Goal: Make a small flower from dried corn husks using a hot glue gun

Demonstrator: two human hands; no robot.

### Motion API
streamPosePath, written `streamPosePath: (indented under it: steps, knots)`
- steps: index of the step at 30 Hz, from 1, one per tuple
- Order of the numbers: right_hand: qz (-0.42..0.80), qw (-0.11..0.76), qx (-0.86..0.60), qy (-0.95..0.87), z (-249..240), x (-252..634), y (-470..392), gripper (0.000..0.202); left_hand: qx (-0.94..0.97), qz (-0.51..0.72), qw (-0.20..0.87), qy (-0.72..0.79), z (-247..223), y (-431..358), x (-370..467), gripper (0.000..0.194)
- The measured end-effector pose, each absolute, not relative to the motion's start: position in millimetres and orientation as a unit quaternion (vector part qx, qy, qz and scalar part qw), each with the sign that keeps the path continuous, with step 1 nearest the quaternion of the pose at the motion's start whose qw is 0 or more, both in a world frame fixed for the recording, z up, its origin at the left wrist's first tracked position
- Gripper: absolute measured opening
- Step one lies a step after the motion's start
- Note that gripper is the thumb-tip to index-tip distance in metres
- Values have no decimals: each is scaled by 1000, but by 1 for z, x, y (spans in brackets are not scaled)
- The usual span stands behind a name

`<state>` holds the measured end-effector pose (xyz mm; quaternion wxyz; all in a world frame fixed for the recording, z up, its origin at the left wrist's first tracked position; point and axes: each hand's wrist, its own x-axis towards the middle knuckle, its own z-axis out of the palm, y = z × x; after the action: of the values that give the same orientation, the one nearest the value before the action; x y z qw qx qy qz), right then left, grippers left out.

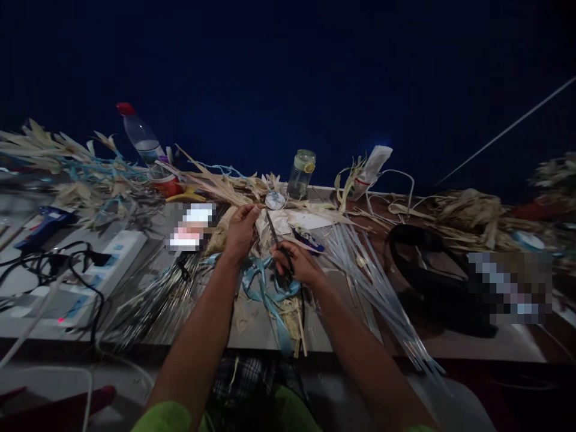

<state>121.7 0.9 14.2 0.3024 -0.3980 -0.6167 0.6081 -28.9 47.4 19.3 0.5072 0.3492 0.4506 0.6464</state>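
Note:
My right hand [299, 261] has its fingers in the handles of dark scissors [273, 229], whose blades point up and away from me. Left of the blades, my left hand [243, 231] is closed in a pinch; what lies between its fingertips is too small to make out. Pale dried husk strips [225, 192] lie just beyond that hand. A round white spool-like thing [275, 200] sits past the scissor tips. Below my right hand, a looped blue ribbon [254, 288] trails down to the table's front edge.
Thin clear rods [371, 276] lie to the right, near a black headband-like thing [418, 240]. Wire stems [157, 300], a power strip [105, 276] with cables and a blue glue gun [42, 228] are left. A jar [302, 174] and a red-capped bottle [141, 135] stand behind.

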Motion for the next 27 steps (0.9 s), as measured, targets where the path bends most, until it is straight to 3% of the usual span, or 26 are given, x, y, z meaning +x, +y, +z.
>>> streamPosePath:
  steps: [4,18,27]
  knots:
    - [582,332,-407,-621,16,120,-1,29,348,660,470,471,18,49,-31,24]
    - [584,285,-420,-633,9,115,-4,28,418,647,384,510,12,49,-26,22]
    - [595,328,-419,-602,12,112,-4,33,335,656,494,462,19,45,-18,23]
